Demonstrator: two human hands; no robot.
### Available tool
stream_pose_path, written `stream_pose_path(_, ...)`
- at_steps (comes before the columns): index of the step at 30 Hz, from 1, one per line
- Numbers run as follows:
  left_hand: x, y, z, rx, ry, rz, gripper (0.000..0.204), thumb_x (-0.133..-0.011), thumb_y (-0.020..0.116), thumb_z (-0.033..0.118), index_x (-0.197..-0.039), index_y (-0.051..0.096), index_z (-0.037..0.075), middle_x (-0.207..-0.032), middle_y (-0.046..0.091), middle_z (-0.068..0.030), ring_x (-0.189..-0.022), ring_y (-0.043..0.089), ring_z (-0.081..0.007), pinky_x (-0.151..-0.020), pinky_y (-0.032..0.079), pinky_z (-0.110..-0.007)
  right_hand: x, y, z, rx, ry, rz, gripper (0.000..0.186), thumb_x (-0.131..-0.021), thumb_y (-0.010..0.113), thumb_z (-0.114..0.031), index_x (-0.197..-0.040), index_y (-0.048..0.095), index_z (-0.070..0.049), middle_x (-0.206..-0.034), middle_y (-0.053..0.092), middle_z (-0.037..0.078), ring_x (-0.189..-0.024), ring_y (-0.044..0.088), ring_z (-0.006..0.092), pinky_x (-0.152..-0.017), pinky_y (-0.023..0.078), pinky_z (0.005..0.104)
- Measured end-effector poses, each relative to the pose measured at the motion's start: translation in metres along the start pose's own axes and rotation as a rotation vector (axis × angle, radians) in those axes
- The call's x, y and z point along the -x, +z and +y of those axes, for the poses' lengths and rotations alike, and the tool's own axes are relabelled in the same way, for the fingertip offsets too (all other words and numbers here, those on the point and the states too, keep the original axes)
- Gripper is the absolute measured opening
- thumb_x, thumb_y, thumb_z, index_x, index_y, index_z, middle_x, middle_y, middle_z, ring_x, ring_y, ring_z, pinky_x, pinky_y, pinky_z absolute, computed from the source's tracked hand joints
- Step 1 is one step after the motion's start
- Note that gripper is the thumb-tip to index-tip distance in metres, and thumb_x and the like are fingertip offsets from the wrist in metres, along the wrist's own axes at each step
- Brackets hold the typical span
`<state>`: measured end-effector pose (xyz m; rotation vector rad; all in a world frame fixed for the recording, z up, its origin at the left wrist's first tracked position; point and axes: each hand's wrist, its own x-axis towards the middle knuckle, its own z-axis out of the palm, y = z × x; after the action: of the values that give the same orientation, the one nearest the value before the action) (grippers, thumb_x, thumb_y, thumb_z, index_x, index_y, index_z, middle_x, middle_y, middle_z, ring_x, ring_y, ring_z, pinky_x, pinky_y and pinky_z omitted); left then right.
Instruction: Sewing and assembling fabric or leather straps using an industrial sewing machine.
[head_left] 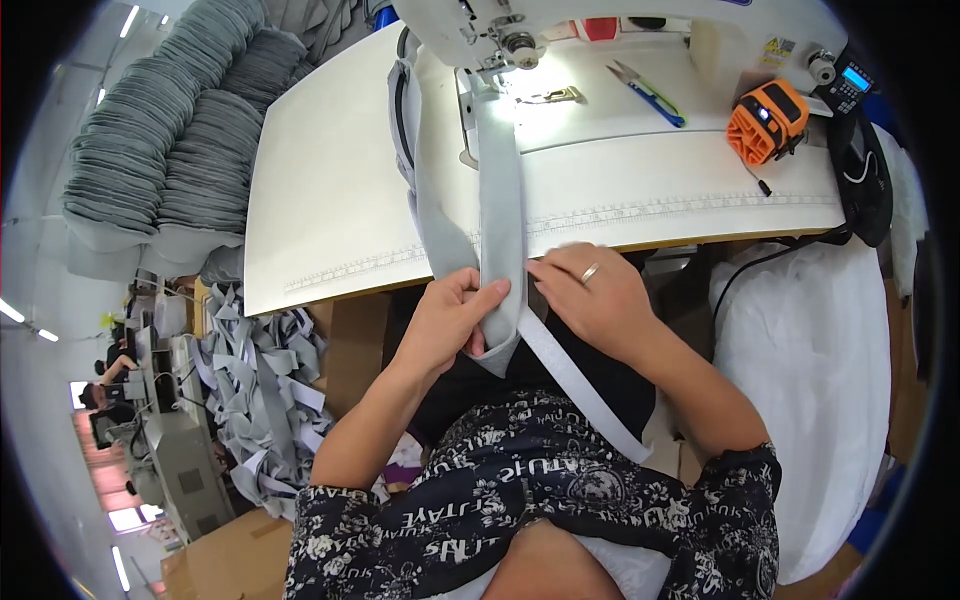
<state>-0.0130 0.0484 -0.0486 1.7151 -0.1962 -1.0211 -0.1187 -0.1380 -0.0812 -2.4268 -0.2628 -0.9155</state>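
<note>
My left hand point(455, 315) grips a folded light-gray fabric strip point(500, 190) that runs down from under the sewing machine head point(510, 45). A narrow white tape point(580, 380) hangs diagonally from the strip's lower part. My right hand point(600, 295), wearing a ring, has curled fingers at the strip's right edge; what its fingertips pinch, if anything, is unclear. A second gray length with dark edging point(405, 140) lies looped to the left of the strip, on the white worktable point(340, 200).
Scissors point(648, 95), an orange device point(765, 120), a metal part point(565, 95) and a dark cable lie rightward. Stacked gray pieces point(170, 140) stand left, above piled offcuts point(260, 400). White wrapped material point(810, 400) is at right. A person point(118, 365) works at machinery far left.
</note>
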Motion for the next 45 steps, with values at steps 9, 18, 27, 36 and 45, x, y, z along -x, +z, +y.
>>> stream_pose_path(9,0.0,0.006,0.008,0.031,-0.09,-0.069,0.031,-0.093,0.069,0.031,-0.087,0.062,0.001,-0.067,0.06,-0.001,-0.042,0.049,-0.0055,-0.038,0.038,-0.02,0.0,0.015,0.022,0.056,-0.264,-0.026,0.033,-0.075,0.06,-0.011,-0.104,0.067,0.003,-0.114,0.067,0.015,-0.111,0.063,0.0287,-0.095,0.051,0.0395)
stream_pose_path(18,-0.025,-0.008,0.083,-1.158,0.62,0.075,0.022,-0.091,0.065,0.019,-0.102,0.07,0.0,-0.085,0.07,-0.0144,-0.07,0.068,-0.0259,-0.066,0.054,-0.032,-0.01,0.011,0.025,-0.006,-0.306,-0.05,0.029,-0.07,0.061,-0.009,-0.093,0.067,0.008,-0.103,0.067,0.018,-0.101,0.066,0.0307,-0.093,0.053,0.0406)
stream_pose_path(27,-0.152,-0.004,0.087,-1.242,1.139,0.399,0.018,-0.088,0.066,0.017,-0.099,0.069,0.003,-0.106,0.064,-0.0107,-0.096,0.061,-0.0299,-0.082,0.05,-0.04,-0.015,-0.003,0.027,-0.028,-0.367,-0.093,0.029,-0.065,0.061,-0.009,-0.086,0.065,0.009,-0.095,0.066,0.019,-0.096,0.065,0.0314,-0.09,0.054,0.0411)
stream_pose_path(36,-0.149,0.011,0.075,-1.19,1.055,0.487,0.018,-0.086,0.067,0.018,-0.097,0.069,0.004,-0.107,0.063,-0.0106,-0.098,0.058,-0.0305,-0.084,0.049,-0.04,-0.012,-0.007,0.031,-0.021,-0.377,-0.153,0.03,-0.063,0.06,-0.009,-0.086,0.066,0.01,-0.098,0.067,0.022,-0.097,0.066,0.0326,-0.092,0.053,0.0409)
stream_pose_path(45,-0.144,0.019,0.084,-1.214,1.005,0.547,0.031,-0.08,0.069,0.026,-0.096,0.062,0.001,-0.096,0.063,-0.0145,-0.092,0.059,-0.0321,-0.077,0.049,-0.043,-0.024,-0.011,0.028,0.059,-0.408,-0.175,0.03,-0.057,0.059,-0.013,-0.076,0.064,0.01,-0.088,0.068,0.025,-0.089,0.067,0.0333,-0.091,0.052,0.0412)
